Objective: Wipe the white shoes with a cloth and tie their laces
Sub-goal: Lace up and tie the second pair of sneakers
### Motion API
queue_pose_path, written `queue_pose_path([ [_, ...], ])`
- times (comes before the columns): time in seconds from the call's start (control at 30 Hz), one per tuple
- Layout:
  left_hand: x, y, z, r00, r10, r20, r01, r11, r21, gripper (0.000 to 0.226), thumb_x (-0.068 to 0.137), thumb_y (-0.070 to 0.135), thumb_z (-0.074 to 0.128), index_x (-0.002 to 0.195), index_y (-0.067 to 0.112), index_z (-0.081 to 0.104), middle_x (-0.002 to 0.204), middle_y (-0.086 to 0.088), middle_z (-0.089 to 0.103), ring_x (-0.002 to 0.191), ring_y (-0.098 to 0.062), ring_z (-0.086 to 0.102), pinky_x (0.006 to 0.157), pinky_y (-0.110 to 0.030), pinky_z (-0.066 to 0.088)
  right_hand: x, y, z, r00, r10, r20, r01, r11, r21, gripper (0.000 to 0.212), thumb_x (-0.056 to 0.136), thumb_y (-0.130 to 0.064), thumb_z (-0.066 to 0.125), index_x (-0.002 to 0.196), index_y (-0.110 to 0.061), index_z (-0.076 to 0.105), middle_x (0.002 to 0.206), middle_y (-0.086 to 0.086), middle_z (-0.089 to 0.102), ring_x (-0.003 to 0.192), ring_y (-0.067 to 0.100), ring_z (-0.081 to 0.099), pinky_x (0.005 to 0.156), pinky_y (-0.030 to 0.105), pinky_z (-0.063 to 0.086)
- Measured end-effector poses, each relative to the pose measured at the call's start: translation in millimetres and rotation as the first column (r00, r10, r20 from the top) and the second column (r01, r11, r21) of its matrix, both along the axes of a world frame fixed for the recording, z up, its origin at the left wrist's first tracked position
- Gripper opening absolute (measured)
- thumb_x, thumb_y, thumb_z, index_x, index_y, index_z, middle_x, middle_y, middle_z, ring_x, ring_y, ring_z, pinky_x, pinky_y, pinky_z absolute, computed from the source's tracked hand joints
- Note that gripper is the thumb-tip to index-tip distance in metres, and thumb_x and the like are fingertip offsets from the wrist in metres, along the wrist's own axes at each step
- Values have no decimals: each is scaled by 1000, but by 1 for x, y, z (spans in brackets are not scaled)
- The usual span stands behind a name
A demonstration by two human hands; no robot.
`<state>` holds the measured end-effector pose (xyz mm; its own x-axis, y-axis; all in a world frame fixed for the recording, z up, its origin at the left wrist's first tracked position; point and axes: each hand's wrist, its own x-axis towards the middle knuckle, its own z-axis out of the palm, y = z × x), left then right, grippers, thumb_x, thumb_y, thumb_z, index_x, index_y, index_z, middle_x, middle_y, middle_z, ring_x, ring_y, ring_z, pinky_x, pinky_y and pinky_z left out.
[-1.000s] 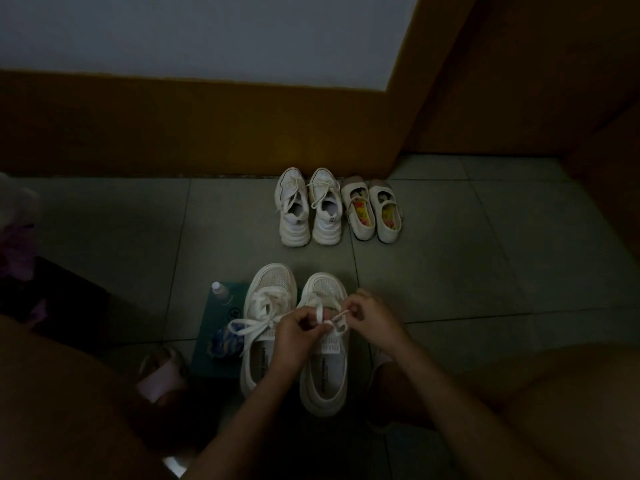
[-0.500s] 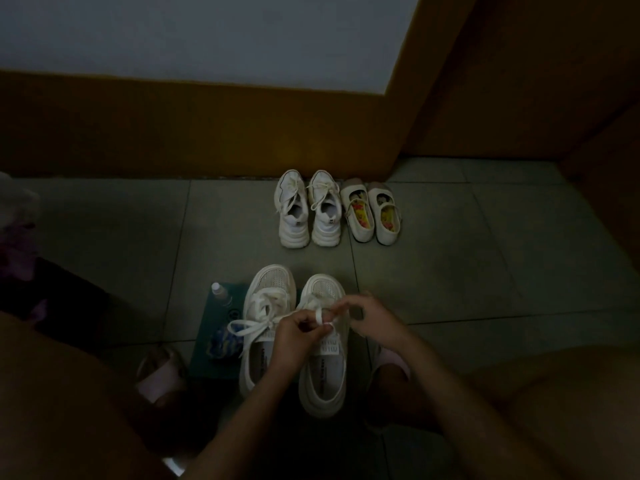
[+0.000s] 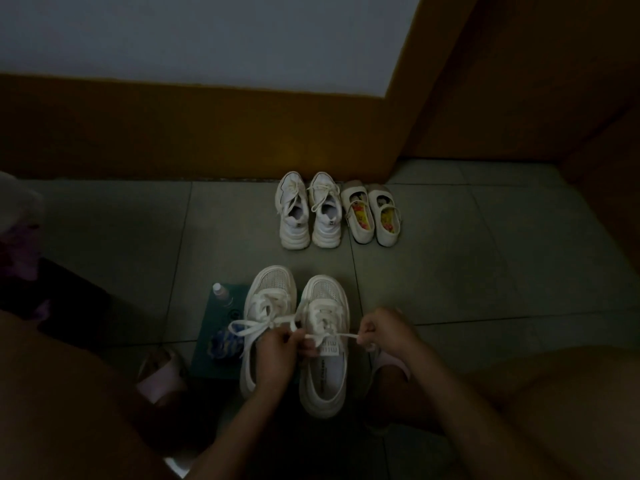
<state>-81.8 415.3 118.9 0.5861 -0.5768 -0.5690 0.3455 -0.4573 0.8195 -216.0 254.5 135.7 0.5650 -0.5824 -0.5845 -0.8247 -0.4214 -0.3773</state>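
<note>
Near pair, shoe on the right (image 3: pixel 323 344): stands on the floor directly under the fingers, toe pointing away. Lace (image 3: pixel 337 336) runs as a taut, near-level strand across its tongue, between the two hands.

Left hand (image 3: pixel 277 355): fingers (image 3: pixel 287 337) curled, pinching the lace at the shoe's inner edge. Right hand (image 3: pixel 384 332): fingers (image 3: pixel 367 332) pinching the other end, just beyond the outer edge.

Change: half a second ago both hands were bunched close over the tongue. Now the right hand is drawn outward and the slack is gone. Judgement: a knot is being pulled tight. Whether this is the first crossing or the final bow, cannot tell in this dim light.

Other shoe of the pair (image 3: pixel 268 306), just left of the left fingers: its bow looks already tied.

Further left: a crumpled blue cloth (image 3: pixel 223 342) and a small bottle (image 3: pixel 221 294) on a green mat (image 3: pixel 204 362), both untouched.

Beyond the fingers, near the wall: a second pair of white sneakers (image 3: pixel 308 216), laces loose, beside a pair of strap shoes (image 3: pixel 374 216).

Obstructions: none between the hands. The tied bow's loop lies close to the left fingers and could snag.
</note>
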Motion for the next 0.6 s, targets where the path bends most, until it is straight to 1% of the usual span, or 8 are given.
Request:
queue_pose_path([
  [0.07,0,0,8,999,-38,2,38,999,26,26,94,11,52,72,1,60,58,-9,63,42,-8,59,40,-13,41,1,0,1,1000,23,-13,-23,999,-23,5,74,-24,74,76,-20,73,78,-3,72,77,11,66,75,22,48],
  [0.13,5,-1,17,978,-120,173,110,992,68,29,92,17,56,68,2,61,53,-6,60,36,-3,53,39,-12,40,1,1,1,1000,11,0,-11,1000,-23,4,74,-24,73,77,-22,72,77,-5,70,78,12,65,73,24,46],
  [0.23,13,-5,26,886,-195,420,184,981,65,21,88,24,63,71,12,61,61,0,64,51,-5,59,49,-11,42,6,6,4,996,-41,81,31,993,110,16,73,-18,75,71,-28,62,67,-9,60,69,11,58,66,27,45],
  [0.3,14,-9,28,789,-304,533,333,942,44,9,87,22,64,80,17,62,77,6,63,70,-7,60,62,-8,42,10,9,6,986,-49,156,23,986,163,20,71,-14,76,72,-27,60,62,-9,54,61,8,52,60,26,40],
  [0.33,13,-11,26,722,-374,582,429,902,47,2,86,18,64,87,17,63,87,6,61,78,-8,59,68,-6,40,11,10,6,982,-33,187,7,990,139,20,71,-16,77,72,-28,61,60,-9,52,59,6,49,58,25,38],
  [0.43,11,-9,15,511,-549,662,600,779,183,21,89,21,59,109,15,63,109,1,58,99,-13,54,80,-8,33,12,12,5,975,-34,218,8,992,122,22,78,-20,73,65,-32,59,56,-9,54,56,3,51,58,22,41],
  [0.5,14,-5,8,401,-610,683,598,739,310,23,92,31,54,109,18,62,109,0,62,102,-16,56,82,-18,34,12,11,5,981,-43,188,17,991,135,28,83,-18,68,61,-32,57,57,-11,57,55,2,54,57,18,44],
  [0.6,19,-4,8,322,-666,672,598,694,401,21,94,28,49,94,14,65,99,-5,66,94,-19,61,78,-24,38,11,7,5,991,14,137,-20,999,45,23,81,-21,69,60,-27,60,59,-8,60,59,6,57,65,26,46],
])
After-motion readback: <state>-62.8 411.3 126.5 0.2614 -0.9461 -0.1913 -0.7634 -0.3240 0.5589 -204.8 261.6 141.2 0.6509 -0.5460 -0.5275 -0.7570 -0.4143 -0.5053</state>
